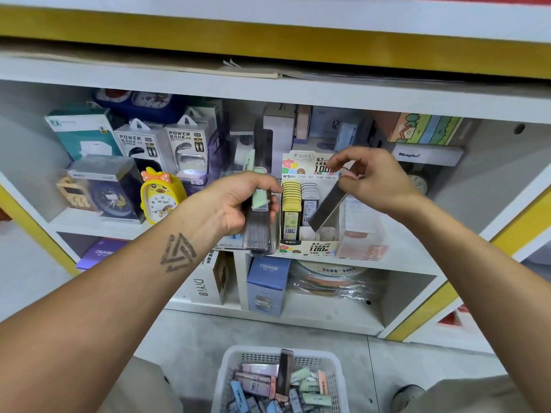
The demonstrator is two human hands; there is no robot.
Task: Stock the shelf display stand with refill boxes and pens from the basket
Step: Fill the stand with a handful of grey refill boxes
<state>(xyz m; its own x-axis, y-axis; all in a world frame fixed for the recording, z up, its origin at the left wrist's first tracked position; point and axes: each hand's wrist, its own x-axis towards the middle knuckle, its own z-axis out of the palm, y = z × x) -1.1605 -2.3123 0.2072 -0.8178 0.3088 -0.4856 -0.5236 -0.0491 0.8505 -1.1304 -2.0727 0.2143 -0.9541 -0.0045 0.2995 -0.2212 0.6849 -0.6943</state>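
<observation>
Left hand [238, 204] grips stacked refill boxes [258, 225]; right hand [372, 177] pinches one grey box [326, 208] over the display stand [310, 247].

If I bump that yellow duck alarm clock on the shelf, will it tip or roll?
The yellow duck clock looks rounded and taller than its base, so it probably tips easily. It seems light plastic. A boxed clock beside it may stop it rolling left.

I read "POWER BANK" on two white boxes [140, 144], "CRUHRE" on the blue box [268, 281], "100" on the display stand [310, 247].
</observation>
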